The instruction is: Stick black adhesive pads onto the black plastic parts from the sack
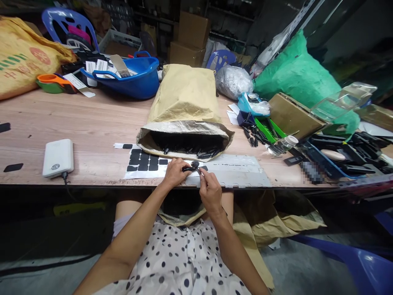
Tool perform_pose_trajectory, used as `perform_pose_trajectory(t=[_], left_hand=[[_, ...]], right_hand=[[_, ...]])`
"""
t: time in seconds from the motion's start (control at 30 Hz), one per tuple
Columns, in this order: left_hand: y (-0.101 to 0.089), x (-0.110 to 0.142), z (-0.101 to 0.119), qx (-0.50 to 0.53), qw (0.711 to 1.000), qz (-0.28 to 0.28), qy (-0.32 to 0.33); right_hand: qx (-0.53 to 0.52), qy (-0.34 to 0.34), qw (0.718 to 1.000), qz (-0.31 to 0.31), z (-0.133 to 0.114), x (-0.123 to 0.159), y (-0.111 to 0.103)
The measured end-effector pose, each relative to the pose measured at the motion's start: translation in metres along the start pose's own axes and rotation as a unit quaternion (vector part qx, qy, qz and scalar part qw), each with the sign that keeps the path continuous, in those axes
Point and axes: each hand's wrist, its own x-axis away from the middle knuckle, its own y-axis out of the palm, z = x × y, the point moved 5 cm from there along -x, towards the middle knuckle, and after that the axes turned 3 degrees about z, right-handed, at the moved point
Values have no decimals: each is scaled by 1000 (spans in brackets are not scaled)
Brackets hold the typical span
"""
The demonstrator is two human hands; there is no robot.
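Head view. What do I log?

Open sack [186,92]; in front, left hand [176,173] and right hand [211,188], both pinched closed on a black part [194,164]. I judge: two-handed working step; next move needs steady pinching.

On the left, a blue basin [132,84] is loaded with cartons [102,65]; a white device [58,156] is parked on the desk [98,119]; cardboard boxes [193,30] are stacked behind!

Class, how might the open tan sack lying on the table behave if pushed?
The sack would likely crumple, judging by its creased surface. The many black pieces inside may make it drag heavily. Those at its wide-open mouth might spill.
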Motion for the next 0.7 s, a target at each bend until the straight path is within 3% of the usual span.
perform_pose_trajectory(t=[0.23,0.37,0.7], left_hand=[[-4,8,9,-12,999,-22,26],[-5,16,14,-16,995,-60,78],[-5,22,15,-9,988,-53,141]], right_hand=[[153,6,988,2,30,-16,2],[212,-14,977,24,27,-13,6],[251,-24,968,18,21,-7,11]])
